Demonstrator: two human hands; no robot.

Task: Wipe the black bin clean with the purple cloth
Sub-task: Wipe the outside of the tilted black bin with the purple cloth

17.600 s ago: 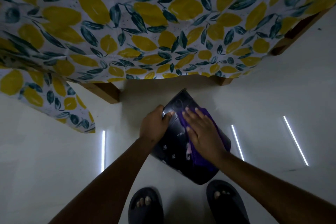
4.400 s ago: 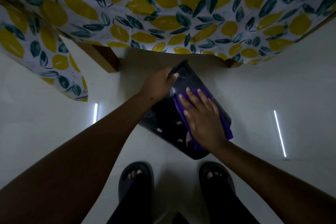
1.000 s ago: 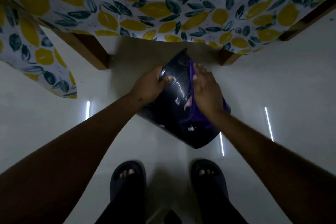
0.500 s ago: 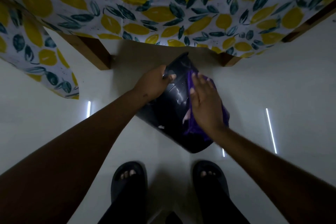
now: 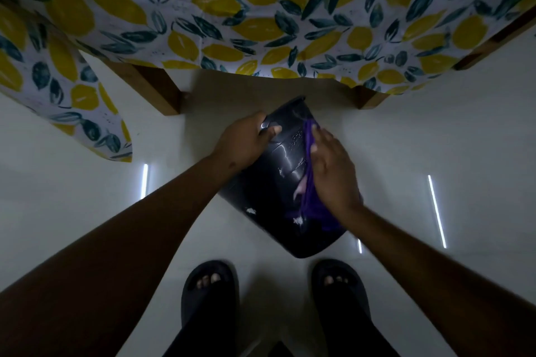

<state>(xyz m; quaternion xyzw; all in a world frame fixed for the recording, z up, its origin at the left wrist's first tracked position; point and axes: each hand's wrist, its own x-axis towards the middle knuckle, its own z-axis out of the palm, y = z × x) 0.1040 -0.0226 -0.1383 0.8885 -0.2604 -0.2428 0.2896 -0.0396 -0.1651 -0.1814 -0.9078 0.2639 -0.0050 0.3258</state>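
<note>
A glossy black bin (image 5: pixel 278 182) lies tilted on the pale floor just in front of my feet, its far end pointing toward the table. My left hand (image 5: pixel 243 142) grips the bin's upper left edge, thumb over its side. My right hand (image 5: pixel 333 171) lies flat on the purple cloth (image 5: pixel 311 203) and presses it against the right side of the bin. Most of the cloth is hidden under that hand; a strip shows above the fingers and a bunch below the wrist. A few pale specks show on the bin's lower side.
A table with a lemon-and-leaf print cloth (image 5: pixel 261 9) hangs over the area right behind the bin. Its wooden legs (image 5: pixel 156 87) stand left and right (image 5: pixel 368 95) of the bin. My two feet in dark slippers (image 5: pixel 210 290) are just below the bin on the floor.
My right hand with the cloth has slid a little down and along the bin's right side. The left hand keeps its grip on the edge and the bin stays put.
</note>
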